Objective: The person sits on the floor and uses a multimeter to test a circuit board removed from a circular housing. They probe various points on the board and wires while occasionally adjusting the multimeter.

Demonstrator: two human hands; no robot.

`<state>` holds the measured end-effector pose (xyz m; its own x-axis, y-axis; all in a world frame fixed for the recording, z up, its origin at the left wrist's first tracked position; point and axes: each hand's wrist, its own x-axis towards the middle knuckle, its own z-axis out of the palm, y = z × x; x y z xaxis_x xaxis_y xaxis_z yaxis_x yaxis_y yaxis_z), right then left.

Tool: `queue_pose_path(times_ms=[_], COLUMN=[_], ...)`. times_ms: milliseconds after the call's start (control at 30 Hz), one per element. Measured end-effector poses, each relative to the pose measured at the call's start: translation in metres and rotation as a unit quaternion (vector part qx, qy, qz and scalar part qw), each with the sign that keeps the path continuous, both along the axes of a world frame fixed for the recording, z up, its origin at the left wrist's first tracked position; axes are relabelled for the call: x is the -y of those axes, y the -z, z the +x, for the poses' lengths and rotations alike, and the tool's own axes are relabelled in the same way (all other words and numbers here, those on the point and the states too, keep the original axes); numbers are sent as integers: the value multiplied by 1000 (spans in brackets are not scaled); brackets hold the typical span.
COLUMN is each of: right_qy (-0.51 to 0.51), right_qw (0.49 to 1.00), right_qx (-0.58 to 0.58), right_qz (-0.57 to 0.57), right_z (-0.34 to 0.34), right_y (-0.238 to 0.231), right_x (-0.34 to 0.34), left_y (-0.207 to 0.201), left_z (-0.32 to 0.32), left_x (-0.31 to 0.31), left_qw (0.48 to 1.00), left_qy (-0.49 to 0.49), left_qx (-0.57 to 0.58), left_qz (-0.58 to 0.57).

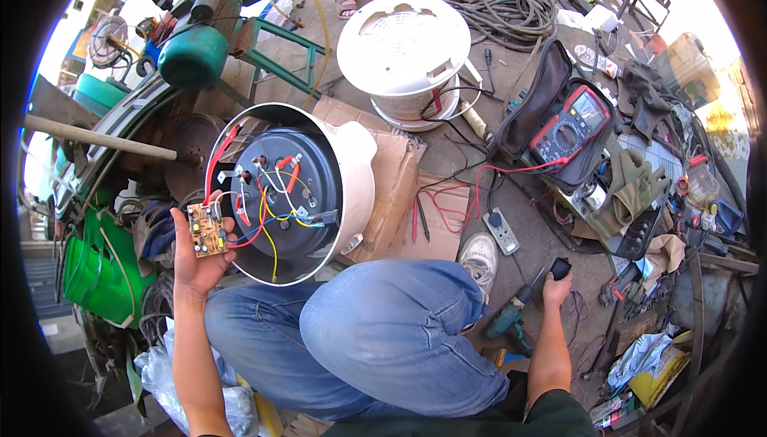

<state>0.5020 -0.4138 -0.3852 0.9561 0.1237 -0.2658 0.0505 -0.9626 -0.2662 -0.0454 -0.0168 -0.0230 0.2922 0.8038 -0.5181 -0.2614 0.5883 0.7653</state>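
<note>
- The left hand (198, 257) was raised with its palm up, fingers and thumb pinching a small brown circuit board (207, 229) by its edges, probably so the component side faced the person.
- The board sat just at the rim of an upturned white cooker body (351, 173) lying on its side, right beside that hand; red, yellow, white and blue wires (268, 213) ran from the board into the dark base plate (284, 189), which explained why it was held so close.
- The right hand (557, 281) was stretched low and away on the person's other side, fingers closed around a small black object (561, 267); what it was could not be told.
- Just below that hand a teal cordless drill (507, 323) lay on the floor.
- Beyond the right hand, a red-and-black multimeter (571, 125) rested in its open pouch, its red lead trailing across flattened cardboard (415, 197) towards the cooker, within reach of both hands.
- Further off stood a white ribbed lid (403, 41), and another person's sandalled feet (347, 4) showed near it.
- The person's denim-clad knee (383, 325) lay between the two hands.
</note>
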Motion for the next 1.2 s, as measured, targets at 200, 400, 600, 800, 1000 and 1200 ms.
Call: queue_pose_path(times_ms=[200,400,600,800,1000,1200], right_qy=[-5,-19,-211,-502,-799,-834], right_qw=[999,924,863,770,578,545], right_qx=[20,-36,-36,21,-75,-81], right_qz=[42,381,458,393,148,23], right_z=[-3,31,-13,-142,-198,-204], right_y=[-9,-45,-334,-481,-476,-403], right_x=[-2,-1,-111,-190,-247,-265], left_y=[-3,0,11,21,10,12], left_z=[0,1,-7,-17,3,-11], left_x=[-10,-16,-13,-13,-19,-19], left_qw=[998,993,998,1000,999,998], left_qy=[1,34,21,3,-29,-44], left_qx=[38,88,33,22,21,49], left_qz=[-42,-75,-44,3,13,7])
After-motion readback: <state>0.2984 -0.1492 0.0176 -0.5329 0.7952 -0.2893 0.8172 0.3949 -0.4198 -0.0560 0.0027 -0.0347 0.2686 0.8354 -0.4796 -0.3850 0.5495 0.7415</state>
